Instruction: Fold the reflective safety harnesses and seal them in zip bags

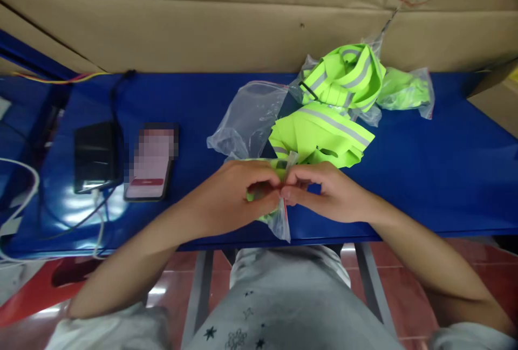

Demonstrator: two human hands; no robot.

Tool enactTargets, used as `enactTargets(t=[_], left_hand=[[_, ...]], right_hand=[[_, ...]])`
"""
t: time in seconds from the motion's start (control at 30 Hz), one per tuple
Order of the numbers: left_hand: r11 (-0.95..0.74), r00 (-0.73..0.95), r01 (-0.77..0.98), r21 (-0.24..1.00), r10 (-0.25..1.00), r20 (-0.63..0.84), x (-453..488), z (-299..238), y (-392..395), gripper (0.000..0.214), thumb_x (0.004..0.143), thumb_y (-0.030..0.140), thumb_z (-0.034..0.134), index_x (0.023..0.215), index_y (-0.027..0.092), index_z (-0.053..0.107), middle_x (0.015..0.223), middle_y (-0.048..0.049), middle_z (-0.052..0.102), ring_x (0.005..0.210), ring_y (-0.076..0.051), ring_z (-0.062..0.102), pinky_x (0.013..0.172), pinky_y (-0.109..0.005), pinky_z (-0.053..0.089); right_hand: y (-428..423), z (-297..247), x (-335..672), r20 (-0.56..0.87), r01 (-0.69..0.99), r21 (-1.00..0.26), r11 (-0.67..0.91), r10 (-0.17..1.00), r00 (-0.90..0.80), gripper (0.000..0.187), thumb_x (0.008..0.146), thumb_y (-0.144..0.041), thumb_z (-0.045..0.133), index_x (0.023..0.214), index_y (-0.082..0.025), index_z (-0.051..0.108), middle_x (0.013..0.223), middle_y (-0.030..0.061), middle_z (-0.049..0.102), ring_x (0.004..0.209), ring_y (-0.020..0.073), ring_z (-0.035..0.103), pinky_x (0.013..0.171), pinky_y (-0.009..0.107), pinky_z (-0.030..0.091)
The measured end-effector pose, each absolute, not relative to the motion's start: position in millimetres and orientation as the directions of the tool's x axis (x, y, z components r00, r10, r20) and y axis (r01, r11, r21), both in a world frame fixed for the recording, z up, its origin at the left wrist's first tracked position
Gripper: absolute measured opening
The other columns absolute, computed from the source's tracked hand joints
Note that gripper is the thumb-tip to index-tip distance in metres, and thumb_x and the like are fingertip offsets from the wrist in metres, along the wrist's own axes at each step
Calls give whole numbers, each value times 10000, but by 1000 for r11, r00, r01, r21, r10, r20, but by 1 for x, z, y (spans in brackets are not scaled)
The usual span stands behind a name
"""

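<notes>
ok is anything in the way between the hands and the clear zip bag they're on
Nothing visible is: the left hand and right hand both pinch the clear zip bag near its red-striped edge. The yellow-green reflective strap and another clear plastic bag lie farther back on the table.

A clear plastic bag with a thin red line has bright yellow-green cloth inside. It's near the bench's front edge, top end pointing right.
</notes>
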State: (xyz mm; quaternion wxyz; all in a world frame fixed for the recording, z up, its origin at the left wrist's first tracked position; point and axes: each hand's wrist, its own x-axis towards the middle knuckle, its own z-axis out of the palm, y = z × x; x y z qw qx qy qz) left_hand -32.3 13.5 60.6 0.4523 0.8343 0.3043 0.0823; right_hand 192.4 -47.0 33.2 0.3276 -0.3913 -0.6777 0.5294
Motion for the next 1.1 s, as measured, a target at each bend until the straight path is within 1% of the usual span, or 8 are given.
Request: enactTargets(t=[0.07,0.17,0.3,0.4,0.57,0.83,1.0,1.1], left_hand=[[-387,801,431,815,581,-147,-32,58,12,134,920,249,649,827,207,736,803,36,704,694,-79,611,622,-225,423],[-365,796,417,832,588,-141,-32,58,12,114,915,268,686,836,218,752,798,45,711,710,-80,627,653,-225,435],[-362,784,418,833,608,-130,-29,58,10,130,885,328,772,832,213,744,793,42,707,740,-104,621,680,-248,427],[-392,769,451,802,627,-125,-29,55,8,161,894,266,744,762,192,689,713,38,639,692,-109,571,640,-254,394],[-364,753,446,817,647,-123,-30,54,6,82,902,204,701,821,215,705,756,46,666,701,-102,597,631,-241,409],[-371,704,427,825,709,-46,-29,60,-7,167,789,82,630,707,195,539,671,67,583,614,-84,509,574,-242,362],[-336,642,359,871,766,31,-38,66,-3,197,778,82,622,651,191,519,637,57,536,578,-75,466,537,-265,338],[-381,508,296,876,839,193,-48,72,4,189,823,102,611,677,207,554,630,45,497,565,-90,412,508,-303,284]], right_hand=[[-46,33,192,-8,126,-990,67,857,-515,212,1013,-296,649,855,-155,648,775,-11,660,705,70,594,649,202,474],[-43,32,191,-143,5,-986,-166,832,-536,240,1004,-341,666,864,-146,664,813,13,693,738,79,645,688,204,535],[-43,28,184,-405,-155,-822,-547,755,-515,356,919,-472,759,827,-138,674,783,27,717,682,106,704,647,233,622],[-46,24,180,-495,-167,-769,-617,741,-454,400,881,-514,794,823,-141,662,745,18,707,674,115,718,637,244,657],[-47,22,180,-376,-178,-850,-496,807,-455,328,934,-449,759,856,-150,649,762,10,698,720,113,729,679,239,661],[-53,26,175,-122,-28,-988,-149,890,-440,199,1011,-308,659,862,-180,627,793,4,691,738,102,667,695,226,565],[-56,22,169,123,331,-920,212,955,-269,231,948,-152,606,741,-200,516,669,-44,556,605,70,513,588,200,439],[-56,26,175,168,583,-771,257,965,-202,229,875,-119,636,704,-205,509,615,-54,544,541,69,498,543,220,396]])
